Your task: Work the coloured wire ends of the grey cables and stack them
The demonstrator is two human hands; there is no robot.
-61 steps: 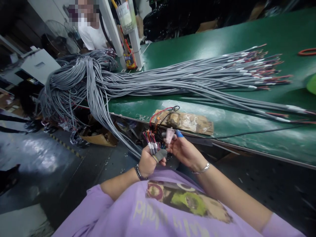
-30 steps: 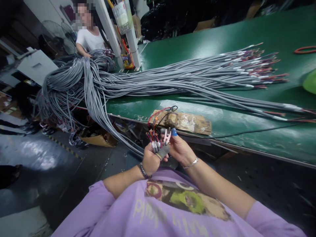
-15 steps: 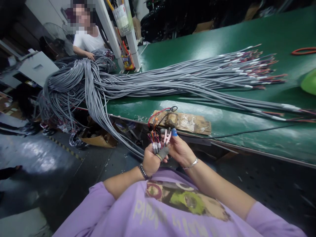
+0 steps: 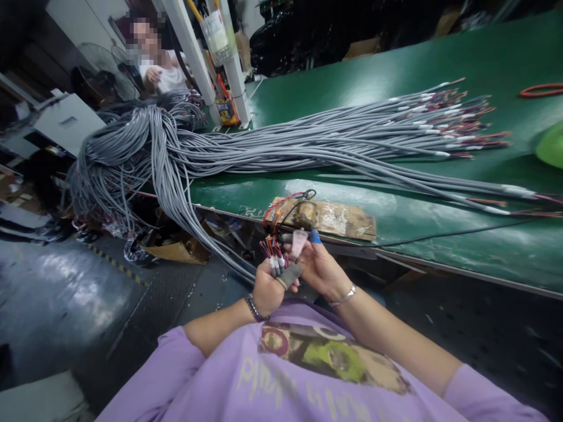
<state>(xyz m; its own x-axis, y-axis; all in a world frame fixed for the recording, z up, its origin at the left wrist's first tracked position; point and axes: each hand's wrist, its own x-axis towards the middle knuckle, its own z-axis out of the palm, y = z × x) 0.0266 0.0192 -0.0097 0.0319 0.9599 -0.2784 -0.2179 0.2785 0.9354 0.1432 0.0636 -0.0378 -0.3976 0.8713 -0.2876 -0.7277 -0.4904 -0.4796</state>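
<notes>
My left hand (image 4: 266,290) is closed around the ends of several grey cables (image 4: 273,261), whose stripped coloured wires (image 4: 268,245) fan out above the fist. A grey finger cover sits on its thumb. My right hand (image 4: 320,268) is right beside it, pinching a small pale pink clip-like piece (image 4: 299,241) between a blue-capped finger and the thumb, close to the wire ends. Both hands hover in front of my chest, just off the front edge of the green table (image 4: 396,217).
A large bundle of grey cables (image 4: 308,138) lies across the table and hangs off its left end. A taped cardboard pad (image 4: 334,215) with red and black leads lies at the table edge. Another person (image 4: 158,64) sits at the far left behind white posts (image 4: 237,64).
My hands have stayed close together, with the pink piece shifting slightly at the wire ends. The person at the far left has raised a hand off the cable pile.
</notes>
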